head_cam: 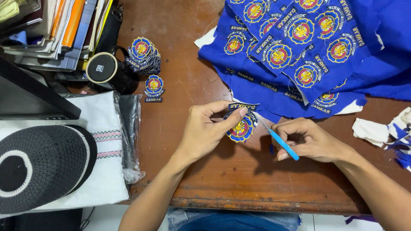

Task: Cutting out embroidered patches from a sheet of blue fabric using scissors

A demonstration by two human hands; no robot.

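Above the brown desk [192, 171], the left hand [205, 132] is pinching a round blue-and-yellow embroidered patch [240, 128] between closed fingers, while the right hand [308, 139] is gripping a blue-handled tool [280, 143], its tip touching the patch edge, near the blue cloth [385, 64].

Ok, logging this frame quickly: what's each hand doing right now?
Left hand: closed on a round embroidered patch.
Right hand: closed on a blue-handled tool, its tip at the patch.

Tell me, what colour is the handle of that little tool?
Light blue; the tool in the right hand shows best in the head view.
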